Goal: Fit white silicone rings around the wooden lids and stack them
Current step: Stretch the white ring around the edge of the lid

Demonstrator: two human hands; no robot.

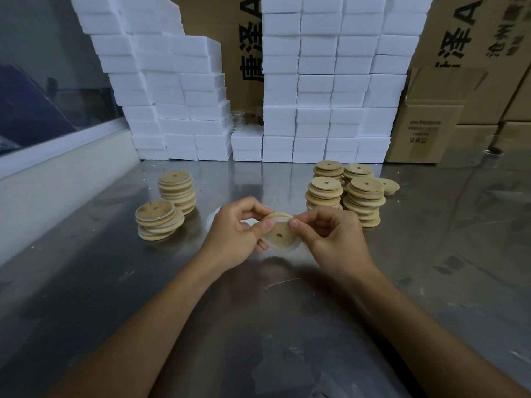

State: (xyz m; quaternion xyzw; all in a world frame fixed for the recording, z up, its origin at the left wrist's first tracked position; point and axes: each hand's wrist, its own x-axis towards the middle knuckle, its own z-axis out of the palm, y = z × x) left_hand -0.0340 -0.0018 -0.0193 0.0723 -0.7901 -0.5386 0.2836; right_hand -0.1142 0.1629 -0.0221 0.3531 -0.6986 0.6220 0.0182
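Left hand (234, 235) and right hand (330, 235) both pinching one wooden lid (280, 234) above the metal table (287, 326), white silicone ring (283, 247) partly seated around its rim; ringed stacks (166, 202) left of the grip, bare stacks (347, 193) right.

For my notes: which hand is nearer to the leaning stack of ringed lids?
Left. The left hand is just right of the leaning stack; the right hand is farther right, past the held lid.
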